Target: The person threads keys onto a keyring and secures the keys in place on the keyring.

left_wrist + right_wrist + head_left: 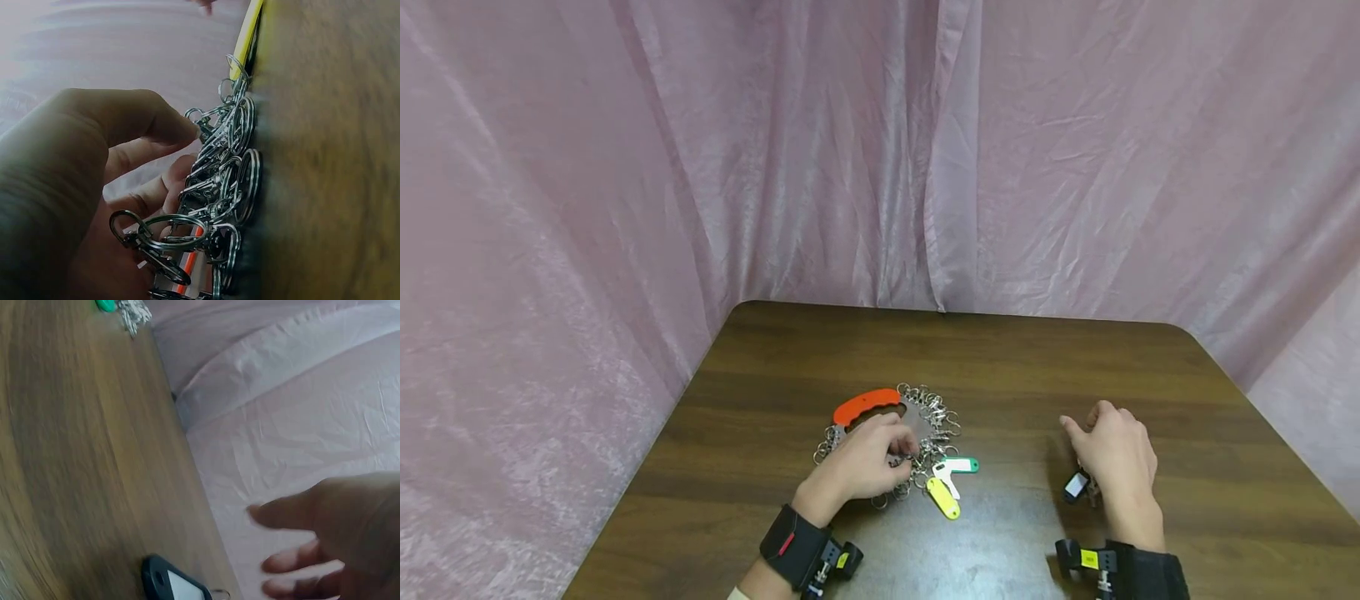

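A key holder with a curved orange handle and a grey metal plate lies left of the table's middle, fringed with several snap clips and split rings. My left hand reaches over its near side, thumb and fingertips pinching among the metal clips. Hanging at the holder's near right are a yellow key tag, a green key tag and a white tag. To the right, my right hand hovers with fingers apart above a black key tag with a white label and some keys.
The brown wooden table has rounded far corners. Pink curtains hang behind it and at both sides. Black wrist straps with cameras are worn on both wrists, the left strap near the table's front.
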A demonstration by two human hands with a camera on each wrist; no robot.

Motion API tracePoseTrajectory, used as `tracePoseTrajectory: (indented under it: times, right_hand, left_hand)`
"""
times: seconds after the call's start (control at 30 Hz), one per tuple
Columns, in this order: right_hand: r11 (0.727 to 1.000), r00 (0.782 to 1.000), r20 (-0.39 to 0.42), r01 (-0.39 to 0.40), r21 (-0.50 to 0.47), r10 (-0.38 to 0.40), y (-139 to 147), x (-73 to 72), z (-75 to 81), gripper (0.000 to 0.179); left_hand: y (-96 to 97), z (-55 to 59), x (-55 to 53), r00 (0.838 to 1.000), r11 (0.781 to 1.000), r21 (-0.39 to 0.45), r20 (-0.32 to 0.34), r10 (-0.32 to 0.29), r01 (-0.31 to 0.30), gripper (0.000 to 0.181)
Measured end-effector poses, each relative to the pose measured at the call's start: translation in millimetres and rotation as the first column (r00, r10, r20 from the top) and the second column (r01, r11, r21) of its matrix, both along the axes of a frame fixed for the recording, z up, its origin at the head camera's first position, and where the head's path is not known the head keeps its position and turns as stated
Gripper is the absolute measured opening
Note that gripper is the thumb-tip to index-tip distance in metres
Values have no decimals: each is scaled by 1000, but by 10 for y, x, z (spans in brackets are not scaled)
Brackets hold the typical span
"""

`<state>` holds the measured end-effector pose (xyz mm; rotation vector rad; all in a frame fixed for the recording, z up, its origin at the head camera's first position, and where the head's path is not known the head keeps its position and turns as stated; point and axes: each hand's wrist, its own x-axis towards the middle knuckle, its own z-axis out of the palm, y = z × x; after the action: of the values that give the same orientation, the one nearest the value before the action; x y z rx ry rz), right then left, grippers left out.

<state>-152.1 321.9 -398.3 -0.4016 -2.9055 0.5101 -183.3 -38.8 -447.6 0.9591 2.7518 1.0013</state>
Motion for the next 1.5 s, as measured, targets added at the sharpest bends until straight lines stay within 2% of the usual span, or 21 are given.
tracePoseTrajectory:
  times: [0.07, 0.17, 0.3, 0.47, 0.57, 0.67, 0.77, 0.87, 0.93, 1.0, 1.1, 1.17, 1.5]
  right_hand:
    - [998, 995, 89, 55, -28, -52, 41, -3, 23, 47]
    - [994, 974, 210, 96, -45, -84, 85, -14, 45, 45]
    - [992, 953, 286, 116, -47, -98, 122, -19, 46, 42]
    - [991, 949, 296, 123, -46, -104, 169, 9, 48, 36]
    - [989, 956, 261, 145, -31, -132, 182, 29, 71, 34]
    - [986, 960, 230, 168, -17, -159, 189, 51, 89, 35]
    - [985, 960, 232, 169, -23, -159, 188, 61, 94, 35]
    - [987, 955, 260, 157, -40, -142, 180, 56, 84, 30]
    - [988, 951, 281, 146, -43, -128, 176, 48, 73, 26]
    - [989, 946, 302, 138, -46, -118, 168, 41, 63, 23]
    - [990, 943, 315, 128, -52, -106, 145, 34, 53, 20]
    - [991, 944, 314, 123, -57, -99, 126, 35, 45, 20]
    - [998, 957, 284, 59, -13, -53, 93, 50, 5, 17]
  left_hand:
    - [2, -2, 7, 1000, 1000, -16, 6, 2, -2, 16]
    - [8, -7, 23, 1000, 999, -40, 18, 11, -10, 19]
    - [19, -1, 34, 999, 999, -43, 40, 21, -19, 21]
    - [34, 22, 29, 998, 999, -37, 55, 14, -12, 22]
    - [28, 30, 3, 999, 1000, -19, 53, -5, 6, 18]
    - [-18, 44, -44, 997, 998, 57, 60, -40, 37, 14]
    - [-104, 77, -82, 996, 988, 151, 73, -54, 42, 16]
    - [-171, 116, -85, 994, 983, 177, 87, -65, 49, 15]
    - [-180, 131, -62, 992, 990, 120, 96, -80, 68, 12]
    - [-164, 142, -24, 993, 996, 23, 89, -83, 81, 9]
    - [-123, 143, 31, 996, 991, -111, 53, -73, 78, 13]
    - [-99, 143, 59, 998, 984, -165, 30, -59, 63, 16]
    - [-51, 167, 104, 997, 979, -189, 5, -75, 75, 22]
